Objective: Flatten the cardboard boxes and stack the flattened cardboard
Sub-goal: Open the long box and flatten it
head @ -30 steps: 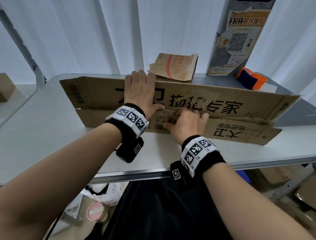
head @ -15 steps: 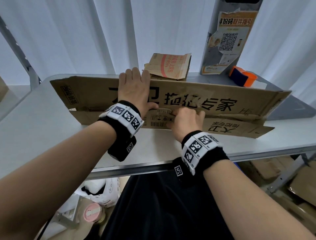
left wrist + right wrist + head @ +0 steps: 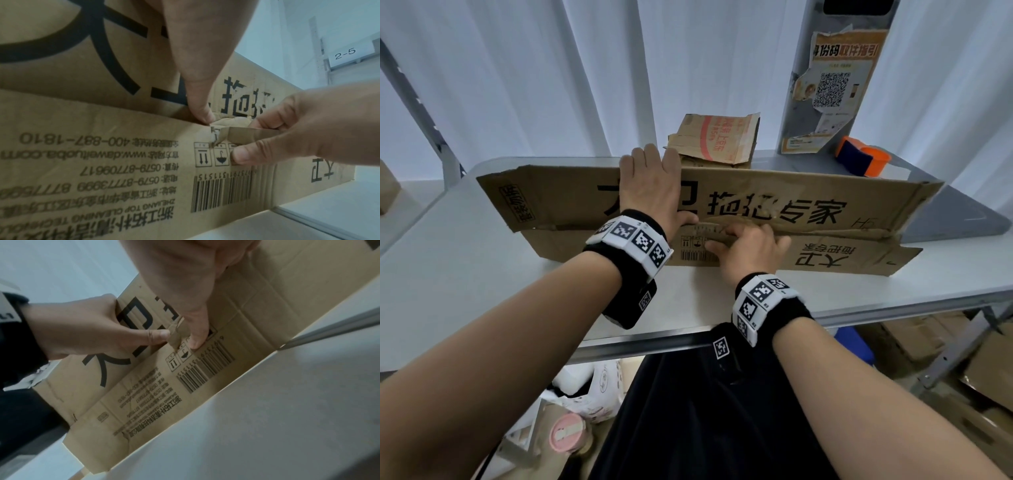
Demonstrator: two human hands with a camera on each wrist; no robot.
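Note:
A long brown cardboard box with large black characters lies across the white table. My left hand presses flat on its top panel, fingers straight, thumb at the seam. My right hand pinches a strip of brown tape peeled from the seam between top panel and front flap, thumb below, fingers above. The right wrist view shows the same pinch beside the barcode. A smaller flattened cardboard piece with red print lies behind the box.
An orange and blue tape dispenser sits at the back right next to a grey post with a QR poster. White curtains hang behind. More cardboard boxes lie under the table on the right, and a pink-lidded cup on the floor.
The view has shifted slightly. Both hands stay in the same places on the box, the right one still working at the seam.

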